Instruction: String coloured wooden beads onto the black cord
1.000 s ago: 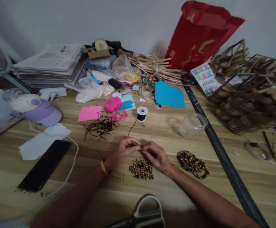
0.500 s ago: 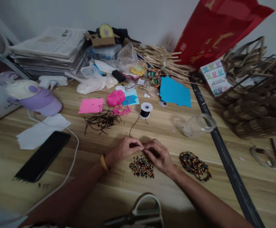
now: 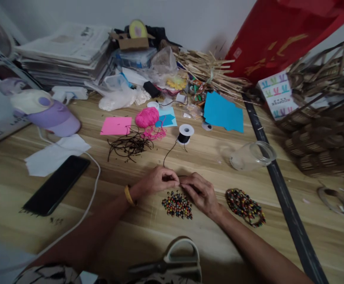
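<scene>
Since the earlier frame the view has tipped down slightly, while both hands stay together above the loose beads [image 3: 177, 204]. The left hand [image 3: 156, 182] and right hand [image 3: 200, 193] pinch the black cord [image 3: 168, 153] running from its spool [image 3: 185, 133]. Threading probably goes best with the cord end short and taut.

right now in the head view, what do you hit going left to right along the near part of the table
black phone → white cable → left hand → loose bead pile → right hand → strung bead heap → dark strip across the table
</scene>
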The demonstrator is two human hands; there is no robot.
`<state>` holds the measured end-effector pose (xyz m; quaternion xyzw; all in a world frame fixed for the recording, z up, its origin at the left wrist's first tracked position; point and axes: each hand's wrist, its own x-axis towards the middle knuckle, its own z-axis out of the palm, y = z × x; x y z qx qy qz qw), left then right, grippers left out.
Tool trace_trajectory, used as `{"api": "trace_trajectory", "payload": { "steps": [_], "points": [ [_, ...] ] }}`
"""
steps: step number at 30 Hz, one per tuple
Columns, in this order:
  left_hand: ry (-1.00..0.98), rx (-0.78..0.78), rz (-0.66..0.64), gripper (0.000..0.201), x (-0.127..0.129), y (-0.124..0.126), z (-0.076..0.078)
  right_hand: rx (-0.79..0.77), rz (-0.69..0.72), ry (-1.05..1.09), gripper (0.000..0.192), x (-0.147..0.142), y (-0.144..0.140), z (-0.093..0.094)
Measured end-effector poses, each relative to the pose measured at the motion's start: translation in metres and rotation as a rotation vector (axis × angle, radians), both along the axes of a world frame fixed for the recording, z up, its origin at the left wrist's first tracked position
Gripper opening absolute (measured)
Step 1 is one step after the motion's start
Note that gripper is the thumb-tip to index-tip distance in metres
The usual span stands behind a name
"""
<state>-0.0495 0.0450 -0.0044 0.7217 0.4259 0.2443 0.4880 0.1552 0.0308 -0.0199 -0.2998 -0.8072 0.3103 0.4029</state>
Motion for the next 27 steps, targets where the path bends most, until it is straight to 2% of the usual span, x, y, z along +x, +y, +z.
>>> {"api": "trace_trajectory", "payload": {
  "steps": [9, 19, 24, 27],
  "points": [
    [0.001, 0.012, -0.014, 0.019, -0.002, 0.0, 0.001, 0.003, 0.003, -0.065, 0.012, 0.001, 0.0, 0.0],
    [0.021, 0.048, -0.031, 0.019, -0.001, -0.001, -0.001, -0.055, 0.014, -0.01, 0.01, -0.003, -0.002, 0.003],
    [0.04, 0.053, -0.045, 0.014, -0.002, -0.001, 0.008, -0.059, 0.021, -0.026, 0.01, -0.002, -0.001, 0.001],
    [0.076, -0.023, -0.154, 0.01, -0.007, -0.001, 0.018, -0.053, 0.0, -0.03, 0.009, -0.001, -0.001, -0.001]
  ]
}}
